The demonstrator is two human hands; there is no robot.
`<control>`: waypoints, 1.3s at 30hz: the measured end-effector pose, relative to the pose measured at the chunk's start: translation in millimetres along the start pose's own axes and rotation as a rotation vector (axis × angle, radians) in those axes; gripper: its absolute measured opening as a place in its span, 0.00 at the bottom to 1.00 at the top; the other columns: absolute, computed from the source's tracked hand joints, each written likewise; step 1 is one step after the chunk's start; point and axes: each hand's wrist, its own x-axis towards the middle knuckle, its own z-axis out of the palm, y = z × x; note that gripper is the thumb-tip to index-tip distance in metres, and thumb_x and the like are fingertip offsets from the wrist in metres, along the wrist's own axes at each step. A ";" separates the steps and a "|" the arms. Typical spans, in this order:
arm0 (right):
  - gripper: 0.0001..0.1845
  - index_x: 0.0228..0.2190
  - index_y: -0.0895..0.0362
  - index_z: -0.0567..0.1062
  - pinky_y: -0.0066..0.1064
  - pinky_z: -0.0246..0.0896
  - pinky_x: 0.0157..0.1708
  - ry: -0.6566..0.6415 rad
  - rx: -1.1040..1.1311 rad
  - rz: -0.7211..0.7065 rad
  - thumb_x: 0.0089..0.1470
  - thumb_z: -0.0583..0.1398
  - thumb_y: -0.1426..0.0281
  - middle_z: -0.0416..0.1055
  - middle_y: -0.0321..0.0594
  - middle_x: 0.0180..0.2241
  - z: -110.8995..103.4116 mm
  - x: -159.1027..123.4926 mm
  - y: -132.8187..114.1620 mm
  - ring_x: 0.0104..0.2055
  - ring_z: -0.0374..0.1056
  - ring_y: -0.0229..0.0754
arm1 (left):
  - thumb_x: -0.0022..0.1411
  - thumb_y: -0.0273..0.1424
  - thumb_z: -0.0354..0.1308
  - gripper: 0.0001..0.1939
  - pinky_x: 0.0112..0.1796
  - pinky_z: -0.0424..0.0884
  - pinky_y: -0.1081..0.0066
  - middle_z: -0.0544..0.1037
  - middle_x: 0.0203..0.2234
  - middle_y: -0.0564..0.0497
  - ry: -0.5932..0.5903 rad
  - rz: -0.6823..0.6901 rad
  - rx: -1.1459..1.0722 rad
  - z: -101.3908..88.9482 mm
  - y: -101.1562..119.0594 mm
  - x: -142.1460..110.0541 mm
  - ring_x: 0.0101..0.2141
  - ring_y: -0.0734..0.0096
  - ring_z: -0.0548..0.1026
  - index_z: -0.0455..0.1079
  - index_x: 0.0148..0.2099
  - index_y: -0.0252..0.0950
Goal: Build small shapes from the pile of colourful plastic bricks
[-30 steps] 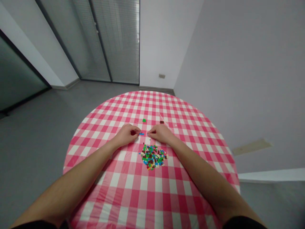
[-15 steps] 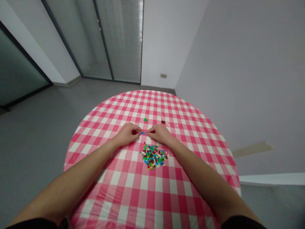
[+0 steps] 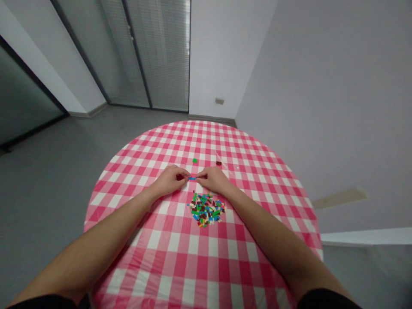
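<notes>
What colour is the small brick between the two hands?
The brick is blue, shown best in the head view.

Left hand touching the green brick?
Apart. The head view shows the left hand short of the green brick, with red-and-white checked tablecloth plainly between them.
</notes>
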 end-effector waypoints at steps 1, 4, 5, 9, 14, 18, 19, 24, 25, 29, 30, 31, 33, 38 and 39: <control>0.10 0.37 0.52 0.84 0.27 0.56 0.30 -0.002 -0.008 -0.001 0.56 0.61 0.69 0.81 0.39 0.32 0.1 -0.3 -0.6 0.31 0.72 0.39 | 0.56 0.27 0.58 0.11 0.36 0.68 0.69 0.81 0.30 0.51 -0.001 -0.005 -0.002 -0.2 -0.1 0.0 0.33 0.67 0.75 0.79 0.39 0.38; 0.11 0.38 0.51 0.84 0.27 0.56 0.30 0.004 -0.029 0.009 0.57 0.61 0.68 0.81 0.39 0.33 1.1 -1.3 -2.0 0.32 0.72 0.39 | 0.55 0.27 0.57 0.11 0.36 0.69 0.70 0.81 0.30 0.50 -0.003 -0.015 -0.005 -1.3 1.4 0.1 0.33 0.66 0.75 0.79 0.39 0.38; 0.11 0.38 0.51 0.84 0.27 0.55 0.29 0.008 -0.032 0.015 0.57 0.61 0.68 0.81 0.39 0.33 1.6 -1.6 -2.1 0.32 0.72 0.39 | 0.55 0.27 0.57 0.11 0.36 0.69 0.70 0.81 0.29 0.50 -0.005 -0.017 -0.006 -1.8 2.3 0.1 0.33 0.67 0.75 0.79 0.39 0.38; 0.12 0.39 0.53 0.83 0.27 0.55 0.29 0.017 0.010 0.030 0.56 0.62 0.67 0.81 0.40 0.33 1.4 -2.0 0.6 0.31 0.72 0.39 | 0.55 0.28 0.56 0.11 0.36 0.69 0.69 0.81 0.29 0.50 -0.015 -0.024 -0.017 -4.1 5.4 -0.4 0.33 0.67 0.75 0.79 0.38 0.37; 0.09 0.35 0.58 0.84 0.25 0.58 0.30 -0.079 0.190 -0.027 0.53 0.63 0.71 0.80 0.39 0.30 -6.3 -4.8 2.2 0.30 0.71 0.37 | 0.56 0.30 0.57 0.11 0.37 0.70 0.68 0.81 0.30 0.48 -0.006 0.011 -0.018 -7.0 8.3 -2.5 0.33 0.67 0.75 0.79 0.38 0.37; 0.09 0.35 0.57 0.83 0.25 0.57 0.29 -0.146 0.188 -0.090 0.52 0.64 0.70 0.79 0.38 0.28 -8.7 -9.0 -6.8 0.28 0.70 0.36 | 0.56 0.30 0.58 0.10 0.39 0.70 0.67 0.81 0.30 0.49 -0.016 0.029 -0.011 -7.3 11.4 -3.3 0.34 0.66 0.75 0.79 0.38 0.38; 0.09 0.35 0.57 0.83 0.25 0.56 0.29 -0.150 0.163 -0.108 0.51 0.65 0.70 0.79 0.38 0.29 -8.1 -9.8 -9.5 0.29 0.70 0.37 | 0.56 0.30 0.58 0.10 0.39 0.70 0.68 0.81 0.30 0.49 -0.015 0.030 -0.012 -7.0 11.7 -3.3 0.34 0.66 0.75 0.79 0.38 0.38; 0.07 0.33 0.57 0.84 0.25 0.54 0.29 -0.202 0.105 -0.159 0.51 0.66 0.69 0.78 0.38 0.27 -4.3 -11.6 -19.3 0.29 0.70 0.36 | 0.56 0.28 0.57 0.10 0.38 0.70 0.69 0.81 0.30 0.49 -0.013 0.032 -0.032 -5.3 9.1 -3.0 0.34 0.66 0.76 0.79 0.37 0.37; 0.06 0.32 0.57 0.84 0.25 0.53 0.28 -0.212 0.100 -0.163 0.51 0.65 0.69 0.78 0.38 0.27 -4.1 -11.9 -20.4 0.28 0.70 0.36 | 0.56 0.29 0.57 0.10 0.38 0.70 0.68 0.81 0.30 0.49 -0.015 0.033 -0.034 -5.1 8.4 -3.0 0.34 0.66 0.76 0.79 0.38 0.37; 0.06 0.29 0.57 0.84 0.25 0.52 0.27 -0.211 0.099 -0.154 0.51 0.64 0.71 0.78 0.37 0.25 -4.0 -13.8 -22.9 0.27 0.69 0.35 | 0.56 0.28 0.57 0.10 0.38 0.70 0.67 0.81 0.31 0.49 -0.022 0.026 -0.025 -4.5 6.9 -2.9 0.35 0.66 0.75 0.79 0.38 0.37; 0.06 0.29 0.57 0.83 0.25 0.52 0.27 -0.206 0.103 -0.150 0.51 0.64 0.71 0.77 0.37 0.25 -3.9 -14.2 -23.1 0.26 0.68 0.35 | 0.56 0.28 0.57 0.10 0.39 0.70 0.67 0.81 0.31 0.49 -0.024 0.025 -0.022 -4.4 6.8 -2.9 0.35 0.66 0.75 0.79 0.38 0.38; 0.06 0.29 0.57 0.83 0.25 0.52 0.27 -0.202 0.107 -0.146 0.51 0.64 0.72 0.77 0.36 0.24 -3.7 -14.5 -23.1 0.26 0.68 0.35 | 0.56 0.28 0.57 0.10 0.39 0.70 0.67 0.81 0.31 0.49 -0.026 0.024 -0.022 -4.4 6.7 -3.0 0.35 0.66 0.75 0.79 0.38 0.38; 0.06 0.29 0.57 0.83 0.25 0.51 0.26 -0.206 0.120 -0.134 0.51 0.64 0.72 0.76 0.35 0.23 -3.6 -14.5 -22.5 0.24 0.66 0.34 | 0.56 0.28 0.57 0.11 0.39 0.70 0.67 0.81 0.31 0.49 -0.027 0.016 -0.033 -4.2 6.5 -3.2 0.35 0.66 0.75 0.79 0.39 0.38; 0.05 0.29 0.58 0.83 0.24 0.52 0.26 -0.233 0.154 -0.110 0.51 0.65 0.72 0.77 0.35 0.24 -6.6 -12.2 -20.1 0.25 0.67 0.34 | 0.56 0.28 0.57 0.11 0.39 0.71 0.66 0.81 0.32 0.48 -0.029 -0.010 -0.058 -3.9 6.9 -3.1 0.36 0.65 0.76 0.79 0.39 0.38; 0.04 0.29 0.58 0.83 0.24 0.52 0.27 -0.233 0.144 -0.113 0.51 0.65 0.72 0.77 0.36 0.24 -7.7 -11.7 -19.8 0.26 0.67 0.35 | 0.56 0.29 0.57 0.11 0.39 0.71 0.65 0.81 0.32 0.48 -0.028 -0.011 -0.060 -4.1 7.3 -3.0 0.36 0.64 0.76 0.79 0.39 0.38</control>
